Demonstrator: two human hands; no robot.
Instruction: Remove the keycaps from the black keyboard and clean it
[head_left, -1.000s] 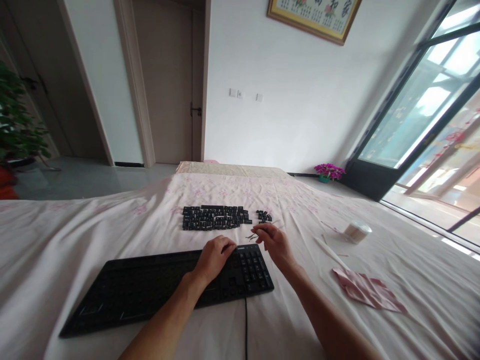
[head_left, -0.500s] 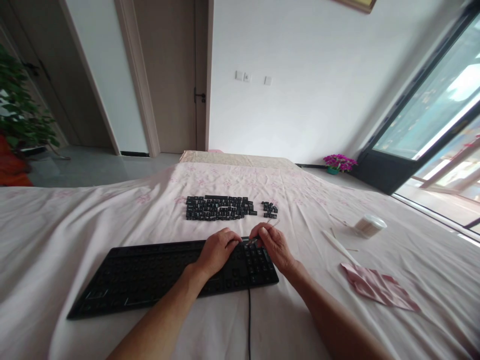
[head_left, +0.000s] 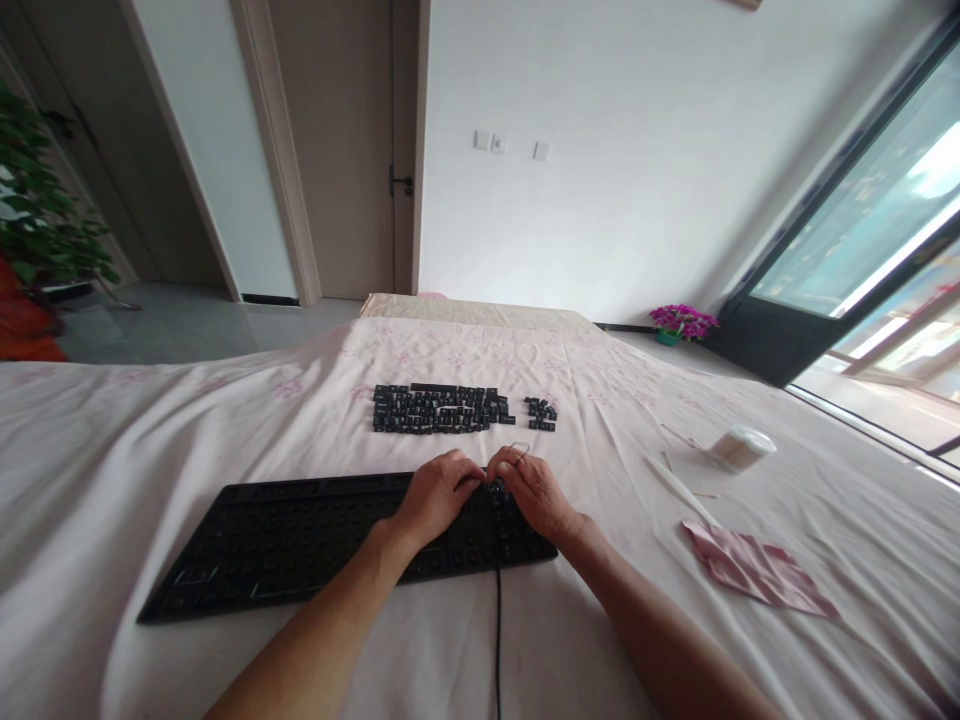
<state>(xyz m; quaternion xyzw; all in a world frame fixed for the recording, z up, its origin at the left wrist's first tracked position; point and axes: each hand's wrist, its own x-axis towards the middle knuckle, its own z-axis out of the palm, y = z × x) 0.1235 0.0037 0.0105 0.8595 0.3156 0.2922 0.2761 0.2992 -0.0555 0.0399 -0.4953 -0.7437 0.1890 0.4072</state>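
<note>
Keyboard (head_left: 315,530) lies beneath both hands (head_left: 442,492), extending leftward.

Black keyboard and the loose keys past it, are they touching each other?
Apart. The head view shows a strip of pale cloth between the loose keys and the keyboard.

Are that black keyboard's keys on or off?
Many are off: loose black keycaps lie beyond the keyboard. Some appear fitted at its right end, partly behind the right hand.

The hands (head_left: 444,492) are bare, the bare forearms (head_left: 341,605) narrowing toward the wrists (head_left: 399,538).
</note>
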